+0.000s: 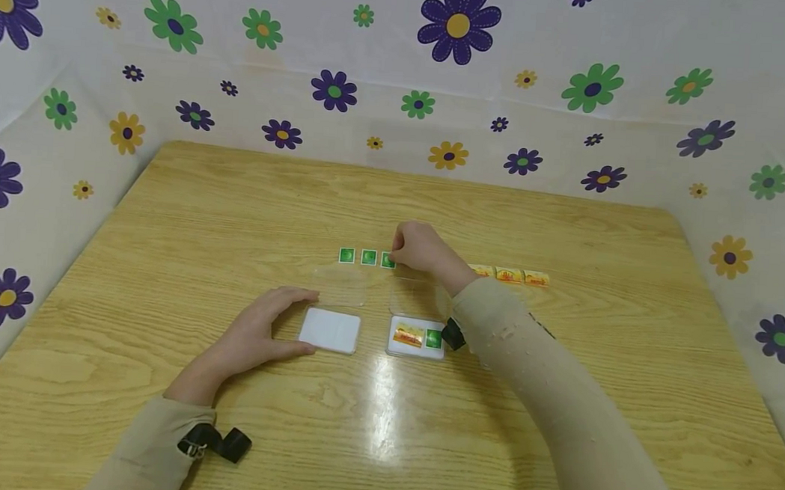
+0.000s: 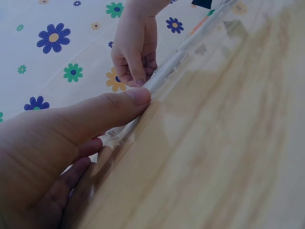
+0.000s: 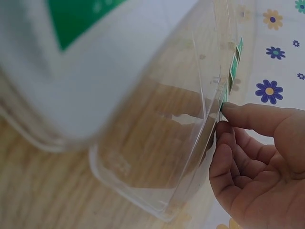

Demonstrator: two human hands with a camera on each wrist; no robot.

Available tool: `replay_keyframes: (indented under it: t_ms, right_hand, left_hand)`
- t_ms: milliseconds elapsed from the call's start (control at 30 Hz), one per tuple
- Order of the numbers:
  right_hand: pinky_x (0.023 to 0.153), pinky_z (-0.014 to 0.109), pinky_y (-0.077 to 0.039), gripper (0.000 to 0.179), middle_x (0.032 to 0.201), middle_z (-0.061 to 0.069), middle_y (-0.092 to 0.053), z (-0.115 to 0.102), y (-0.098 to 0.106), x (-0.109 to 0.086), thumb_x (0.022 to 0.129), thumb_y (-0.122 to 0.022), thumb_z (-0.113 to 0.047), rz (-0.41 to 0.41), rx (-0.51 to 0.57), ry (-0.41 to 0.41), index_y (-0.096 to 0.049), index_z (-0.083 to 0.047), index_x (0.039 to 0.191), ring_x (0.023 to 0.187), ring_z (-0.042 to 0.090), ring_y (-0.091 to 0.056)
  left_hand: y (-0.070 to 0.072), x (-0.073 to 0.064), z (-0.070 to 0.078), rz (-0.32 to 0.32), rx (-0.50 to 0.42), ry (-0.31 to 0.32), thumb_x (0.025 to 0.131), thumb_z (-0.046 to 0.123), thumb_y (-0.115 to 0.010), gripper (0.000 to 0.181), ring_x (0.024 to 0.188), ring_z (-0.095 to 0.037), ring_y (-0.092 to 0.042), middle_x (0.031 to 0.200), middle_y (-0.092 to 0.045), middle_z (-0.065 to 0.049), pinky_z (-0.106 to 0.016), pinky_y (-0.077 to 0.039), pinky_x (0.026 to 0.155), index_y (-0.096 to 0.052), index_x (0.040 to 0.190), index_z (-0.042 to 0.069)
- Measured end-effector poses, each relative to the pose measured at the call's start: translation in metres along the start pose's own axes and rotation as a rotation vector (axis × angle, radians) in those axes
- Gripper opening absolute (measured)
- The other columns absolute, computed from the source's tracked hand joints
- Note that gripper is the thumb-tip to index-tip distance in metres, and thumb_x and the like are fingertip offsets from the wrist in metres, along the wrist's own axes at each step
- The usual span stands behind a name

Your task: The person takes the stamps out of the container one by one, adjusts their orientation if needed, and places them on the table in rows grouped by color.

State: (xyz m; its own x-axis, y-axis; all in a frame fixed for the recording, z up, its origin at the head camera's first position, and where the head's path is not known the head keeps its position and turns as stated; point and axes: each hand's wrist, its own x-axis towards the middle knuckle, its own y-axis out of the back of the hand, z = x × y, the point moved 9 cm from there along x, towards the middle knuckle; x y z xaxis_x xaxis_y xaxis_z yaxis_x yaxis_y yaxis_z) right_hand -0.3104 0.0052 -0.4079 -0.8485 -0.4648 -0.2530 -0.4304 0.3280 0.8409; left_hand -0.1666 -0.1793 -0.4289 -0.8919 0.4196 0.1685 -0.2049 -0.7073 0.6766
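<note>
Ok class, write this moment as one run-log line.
left hand: at left box; right hand: touching green sticker; left box: plain white; right box: yellow sticker, another green sticker on top

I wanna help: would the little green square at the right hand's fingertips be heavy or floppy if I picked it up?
The green square is probably very light, since it looks small. It may bend easily, because it seems thin like its neighbours. It probably won't roll, as it looks flat with straight edges.
</note>
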Motion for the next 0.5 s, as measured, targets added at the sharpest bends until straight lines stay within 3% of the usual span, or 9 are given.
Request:
replay_keyframes:
  t_ms: [500]
  right_hand:
    - [0.075,0.034,-0.046,0.008,0.094,0.01,-0.064,0.0,0.001,-0.0018,0.091,-0.064,-0.01,0.028,0.039,0.058,-0.063,-0.004,0.084,0.082,0.021,-0.053]
  left_hand:
    - [0.0001,-0.0007,0.0016,0.007,0.006,-0.019,0.071,0.033,-0.084,0.074,0.125,-0.023,-0.044,0.132,-0.053,-0.003,-0.045,-0.032,0.105,-0.052,0.135,0.012]
